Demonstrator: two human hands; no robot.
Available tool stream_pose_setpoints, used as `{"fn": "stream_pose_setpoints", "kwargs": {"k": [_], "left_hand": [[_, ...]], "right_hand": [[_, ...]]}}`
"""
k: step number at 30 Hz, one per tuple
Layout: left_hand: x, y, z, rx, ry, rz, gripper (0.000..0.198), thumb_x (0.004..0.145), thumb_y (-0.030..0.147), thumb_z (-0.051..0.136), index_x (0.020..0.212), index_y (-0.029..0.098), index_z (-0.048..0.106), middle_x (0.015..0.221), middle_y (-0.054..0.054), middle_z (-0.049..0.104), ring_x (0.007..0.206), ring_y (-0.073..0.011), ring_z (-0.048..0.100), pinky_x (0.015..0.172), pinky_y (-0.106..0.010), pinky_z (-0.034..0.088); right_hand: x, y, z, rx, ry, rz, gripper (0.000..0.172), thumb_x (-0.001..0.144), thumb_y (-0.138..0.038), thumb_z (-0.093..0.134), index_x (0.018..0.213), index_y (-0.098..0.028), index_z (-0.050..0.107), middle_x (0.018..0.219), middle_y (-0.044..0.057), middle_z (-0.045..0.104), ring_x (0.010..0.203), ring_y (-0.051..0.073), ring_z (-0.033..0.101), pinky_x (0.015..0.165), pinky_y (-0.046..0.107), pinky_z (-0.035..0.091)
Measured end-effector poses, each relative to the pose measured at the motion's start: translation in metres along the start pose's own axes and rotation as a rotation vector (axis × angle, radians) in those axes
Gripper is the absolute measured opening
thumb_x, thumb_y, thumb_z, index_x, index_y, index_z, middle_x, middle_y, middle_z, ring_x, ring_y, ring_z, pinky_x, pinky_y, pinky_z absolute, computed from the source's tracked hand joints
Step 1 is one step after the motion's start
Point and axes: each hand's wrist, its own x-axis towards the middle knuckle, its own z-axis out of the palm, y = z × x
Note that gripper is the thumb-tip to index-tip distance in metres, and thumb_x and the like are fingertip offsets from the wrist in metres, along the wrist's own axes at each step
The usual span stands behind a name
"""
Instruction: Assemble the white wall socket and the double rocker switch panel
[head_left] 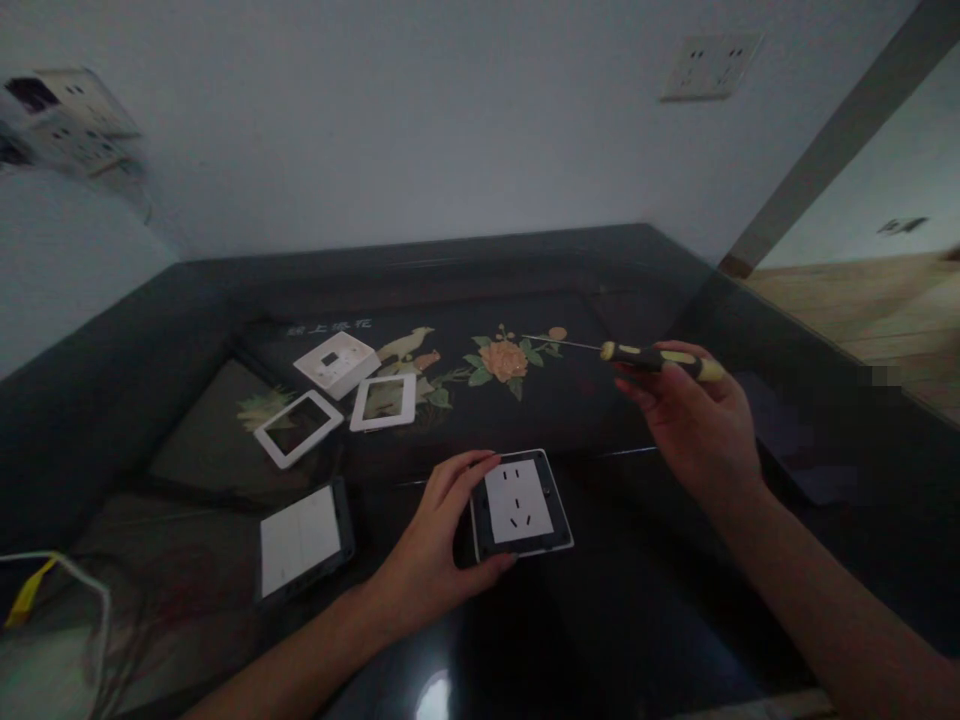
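A wall socket (517,500) with a white face and dark surround lies face up on the dark glossy table, on a white base. My left hand (442,535) grips it from the left, fingers on its far edge and thumb on its near edge. To the right, my right hand (697,420) holds a screwdriver (660,360) with a black and yellow handle, raised above the table. Its thin shaft points left, apart from the socket. Left of my left hand is a switch module (300,540) with a white face and dark frame.
Two white cover frames (298,428) and a white mounting box (337,365) lie at the back left of the table (600,620). A white cable (105,610) with a yellow tag is at the lower left. A wall with sockets (711,66) rises behind.
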Motion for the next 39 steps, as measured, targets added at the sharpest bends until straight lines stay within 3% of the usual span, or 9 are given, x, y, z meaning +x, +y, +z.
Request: {"fn": "stream_pose_setpoints", "kwargs": {"k": [4, 8, 13, 29, 39], "left_hand": [[0.000, -0.003, 0.002, 0.016, 0.006, 0.010, 0.078, 0.077, 0.019, 0.069, 0.142, 0.030, 0.028, 0.146, -0.011, 0.033, 0.137, -0.0309, 0.034, 0.114, -0.057, 0.029], [-0.001, -0.006, 0.003, 0.032, 0.023, 0.038, 0.081, 0.077, 0.020, 0.070, 0.144, 0.035, 0.027, 0.146, -0.008, 0.033, 0.136, -0.0300, 0.035, 0.114, -0.054, 0.031], [-0.001, -0.008, 0.003, 0.050, 0.026, 0.051, 0.080, 0.078, 0.023, 0.071, 0.144, 0.034, 0.027, 0.146, -0.007, 0.034, 0.136, -0.0298, 0.035, 0.114, -0.053, 0.031], [-0.001, -0.007, 0.002, 0.051, 0.027, 0.060, 0.080, 0.078, 0.024, 0.071, 0.145, 0.033, 0.028, 0.146, -0.008, 0.035, 0.135, -0.0300, 0.037, 0.113, -0.052, 0.034], [-0.002, -0.008, 0.002, 0.043, 0.026, 0.068, 0.079, 0.079, 0.025, 0.070, 0.145, 0.034, 0.027, 0.146, -0.009, 0.035, 0.135, -0.0307, 0.036, 0.112, -0.054, 0.033]], "right_hand": [[-0.006, -0.003, -0.001, 0.212, 0.018, 0.065, 0.017, 0.079, -0.035, 0.071, 0.088, -0.022, 0.065, 0.086, 0.001, 0.077, 0.076, 0.016, 0.074, 0.067, 0.028, 0.062], [-0.012, -0.003, 0.003, 0.149, -0.046, 0.081, 0.014, 0.083, -0.029, 0.066, 0.092, -0.024, 0.057, 0.073, -0.001, 0.075, 0.054, 0.015, 0.070, 0.049, 0.026, 0.059], [-0.019, -0.007, 0.005, 0.091, -0.110, 0.013, 0.014, 0.084, -0.024, 0.063, 0.089, -0.025, 0.051, 0.066, -0.004, 0.069, 0.048, 0.014, 0.063, 0.033, 0.022, 0.050], [-0.023, -0.008, 0.004, -0.004, -0.169, -0.075, 0.016, 0.084, -0.023, 0.065, 0.089, -0.025, 0.050, 0.066, -0.005, 0.063, 0.048, 0.013, 0.062, 0.033, 0.022, 0.050], [-0.025, -0.009, 0.005, -0.020, -0.199, -0.075, 0.014, 0.086, -0.023, 0.064, 0.091, -0.025, 0.051, 0.070, -0.002, 0.068, 0.050, 0.014, 0.064, 0.034, 0.022, 0.051]]}}
